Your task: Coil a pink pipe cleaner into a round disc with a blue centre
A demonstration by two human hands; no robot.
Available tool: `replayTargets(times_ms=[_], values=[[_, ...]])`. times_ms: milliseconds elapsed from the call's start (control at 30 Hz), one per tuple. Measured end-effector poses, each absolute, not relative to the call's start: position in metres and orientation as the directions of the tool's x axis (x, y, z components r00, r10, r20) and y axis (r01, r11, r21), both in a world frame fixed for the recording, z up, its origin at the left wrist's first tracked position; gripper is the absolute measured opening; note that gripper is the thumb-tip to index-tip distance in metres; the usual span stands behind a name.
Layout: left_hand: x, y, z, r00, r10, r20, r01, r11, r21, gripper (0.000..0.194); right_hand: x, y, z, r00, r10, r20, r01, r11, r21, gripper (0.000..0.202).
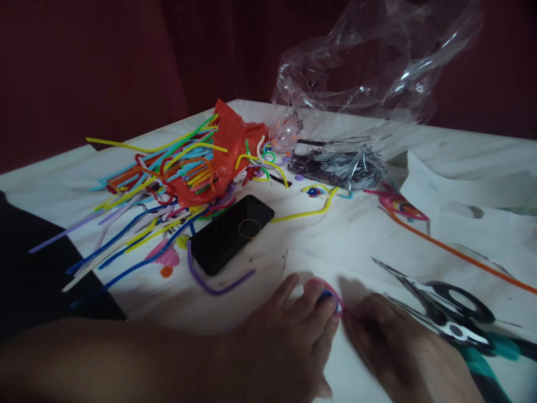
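A small eye-like shape of pink and blue bendy craft strands (325, 297) lies on white paper at the lower middle, partly covered by fingers. My left hand (285, 336) rests over it, fingers stretched out and pressing down on its left and front. At its right edge, my right hand (396, 350) has thumb and fingers pinched together on the end of the pink strand; the fingertips are partly in shadow. Scissors (436, 310) with black handles lie just beyond my right hand. A purple bent strand (220, 292) lies left of my left hand.
A black phone (230, 235) lies mid-table. Behind it, many coloured strands spill from an orange-red bag (237, 143). A dark bundle of thin strings (339, 168) and a clear plastic bag (377, 67) are at the back. An orange strand (453, 253) and teal-handled tool (482, 369) lie right.
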State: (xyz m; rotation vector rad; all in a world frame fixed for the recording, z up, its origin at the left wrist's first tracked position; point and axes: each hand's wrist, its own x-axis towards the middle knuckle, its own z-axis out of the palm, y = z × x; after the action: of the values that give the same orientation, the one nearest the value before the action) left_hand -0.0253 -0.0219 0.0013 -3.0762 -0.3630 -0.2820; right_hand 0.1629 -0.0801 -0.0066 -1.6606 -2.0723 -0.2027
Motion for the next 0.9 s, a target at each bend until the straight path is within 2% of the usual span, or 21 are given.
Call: replayTargets(times_ms=[333,500,900], values=[[-0.026,-0.03,-0.003,0.952,0.217,0.216,0.231,-0.972,-0.04,0.05,0.162,-0.082,-0.009,-0.13,0.889,0.439,0.954,0.233,-0.188,0.034],[-0.026,-0.03,0.004,0.965,0.205,0.161,0.218,-0.974,-0.062,0.048,0.162,-0.081,-0.005,-0.157,0.888,0.432,0.951,0.254,-0.176,0.032],[-0.024,-0.029,0.006,0.965,0.228,0.127,0.236,-0.97,-0.05,0.045,0.167,-0.082,-0.004,-0.177,0.9,0.399,0.926,0.29,-0.242,0.042]])
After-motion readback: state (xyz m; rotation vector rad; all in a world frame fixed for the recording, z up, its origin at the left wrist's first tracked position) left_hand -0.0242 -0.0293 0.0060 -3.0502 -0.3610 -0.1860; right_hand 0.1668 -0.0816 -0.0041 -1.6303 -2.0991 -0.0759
